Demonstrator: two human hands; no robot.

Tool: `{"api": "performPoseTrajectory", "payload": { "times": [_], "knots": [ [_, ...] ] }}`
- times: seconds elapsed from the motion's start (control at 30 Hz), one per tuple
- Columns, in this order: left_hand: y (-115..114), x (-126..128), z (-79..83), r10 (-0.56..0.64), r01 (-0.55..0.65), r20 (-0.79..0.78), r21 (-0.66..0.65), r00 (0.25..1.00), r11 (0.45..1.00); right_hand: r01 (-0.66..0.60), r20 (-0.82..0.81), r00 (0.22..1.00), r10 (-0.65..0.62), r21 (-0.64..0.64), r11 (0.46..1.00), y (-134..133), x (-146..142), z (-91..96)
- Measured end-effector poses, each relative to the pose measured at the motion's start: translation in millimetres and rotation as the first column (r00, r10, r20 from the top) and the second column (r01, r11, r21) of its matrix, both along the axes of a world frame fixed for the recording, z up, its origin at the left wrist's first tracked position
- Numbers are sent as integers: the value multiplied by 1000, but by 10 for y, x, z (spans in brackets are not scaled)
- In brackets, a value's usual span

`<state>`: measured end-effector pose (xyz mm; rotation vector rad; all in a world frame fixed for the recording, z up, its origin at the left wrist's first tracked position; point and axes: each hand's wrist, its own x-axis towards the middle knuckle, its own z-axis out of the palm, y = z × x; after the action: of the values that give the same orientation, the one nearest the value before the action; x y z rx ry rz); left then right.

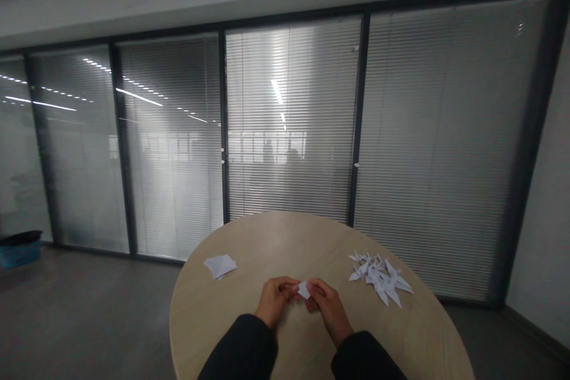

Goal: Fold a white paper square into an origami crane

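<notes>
A small folded piece of white paper (pixel 303 290) is held between my two hands, above the near middle of the round table (pixel 285 243). My left hand (pixel 276 297) pinches its left side, the fingers curled together. On the other side, my right hand (pixel 327 304) grips the paper's right edge between thumb and fingers. The fingers cover part of the paper, so its full shape does not show. To the right lies a heap of folded white paper cranes (pixel 380 278). A small stack of white paper sheets (pixel 220 266) rests on the left, its corners fanned out.
Behind the table's far edge runs a glass partition with blinds (pixel 289 178) in dark frames. A blue bin with a dark rim (pixel 20 252) stands on the grey floor (pixel 98 309) at far left. A pale wall (pixel 541 261) is on the right.
</notes>
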<state>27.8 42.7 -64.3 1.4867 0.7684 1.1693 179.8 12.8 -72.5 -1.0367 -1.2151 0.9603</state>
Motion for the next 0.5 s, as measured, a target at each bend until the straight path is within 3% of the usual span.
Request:
{"api": "performPoseTrajectory", "payload": {
  "times": [0.27, 0.5],
  "knots": [
    [-17, 11, 36, -19, 32, 90, -145, 996, 989, 74, 125, 989, -85, 92, 993, -39, 8, 37],
    [-24, -19, 53, 14, 4, 134, -132, 991, 991, -27, 56, 998, 24, 55, 998, -2, -10, 12]
  ]
}}
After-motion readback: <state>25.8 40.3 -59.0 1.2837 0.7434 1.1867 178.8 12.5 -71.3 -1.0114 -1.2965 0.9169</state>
